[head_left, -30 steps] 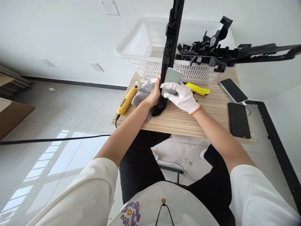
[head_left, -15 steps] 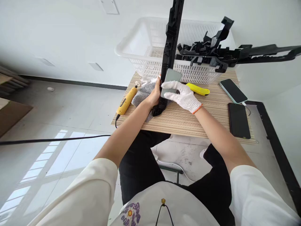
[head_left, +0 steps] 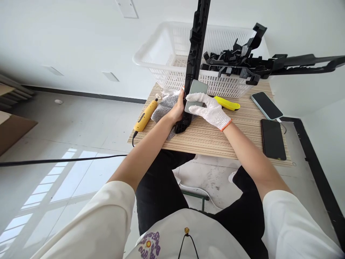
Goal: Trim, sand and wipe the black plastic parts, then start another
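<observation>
My bare left hand (head_left: 178,109) is wrapped round the lower part of a long black plastic trim piece (head_left: 192,66). The piece stands up across the front of the basket, its lower end over a grey cloth (head_left: 163,108) on the table. In a white knit glove, my right hand (head_left: 212,110) grips a flat grey-green rectangular pad (head_left: 198,86) between thumb and fingers. The pad lies against the right side of the black piece, and where they meet is partly covered. Just right of the glove is a yellow-handled tool (head_left: 228,103).
Behind my hands, a white plastic basket (head_left: 167,72) holds several tangled black plastic parts (head_left: 234,61), one jutting far right. A yellow corded power tool (head_left: 145,117) lies at the left table edge. Two phones, one pale-cased (head_left: 266,105) and one black (head_left: 273,139), lie at right.
The whole view has shifted very slightly. Both hands keep their grips, and the pad stays at nearly the same spot against the black piece.
</observation>
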`<control>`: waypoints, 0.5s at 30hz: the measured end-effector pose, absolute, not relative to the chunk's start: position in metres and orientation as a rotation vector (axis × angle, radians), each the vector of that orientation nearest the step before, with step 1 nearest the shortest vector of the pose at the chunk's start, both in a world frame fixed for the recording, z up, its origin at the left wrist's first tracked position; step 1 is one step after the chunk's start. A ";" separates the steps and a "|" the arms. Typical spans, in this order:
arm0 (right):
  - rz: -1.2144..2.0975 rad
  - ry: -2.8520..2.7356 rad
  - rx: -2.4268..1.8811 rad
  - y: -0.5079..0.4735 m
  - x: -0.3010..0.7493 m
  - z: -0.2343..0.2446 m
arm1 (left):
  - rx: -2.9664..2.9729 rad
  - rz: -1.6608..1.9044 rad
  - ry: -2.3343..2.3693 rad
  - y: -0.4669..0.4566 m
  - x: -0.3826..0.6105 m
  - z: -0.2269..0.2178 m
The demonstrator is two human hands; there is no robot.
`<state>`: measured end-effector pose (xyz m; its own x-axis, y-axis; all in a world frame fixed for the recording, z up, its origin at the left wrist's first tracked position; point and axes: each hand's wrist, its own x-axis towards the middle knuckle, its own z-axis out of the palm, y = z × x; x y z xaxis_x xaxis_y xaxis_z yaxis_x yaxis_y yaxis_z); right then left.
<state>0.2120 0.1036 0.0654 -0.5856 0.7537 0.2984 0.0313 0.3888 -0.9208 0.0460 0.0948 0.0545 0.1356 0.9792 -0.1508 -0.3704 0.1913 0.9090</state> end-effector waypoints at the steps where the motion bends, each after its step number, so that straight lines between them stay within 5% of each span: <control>1: 1.286 -1.927 -0.649 0.103 0.212 0.066 | 0.841 1.165 0.931 0.095 0.046 0.054; 15: 1.356 -1.895 -0.651 0.104 0.214 0.071 | 0.899 1.151 0.935 0.093 0.044 0.054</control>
<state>0.2136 0.1038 0.0710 -0.6238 0.7392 0.2538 -0.0015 0.3236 -0.9462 0.0438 0.0933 0.0536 0.1497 0.9799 -0.1319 -0.3301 0.1752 0.9275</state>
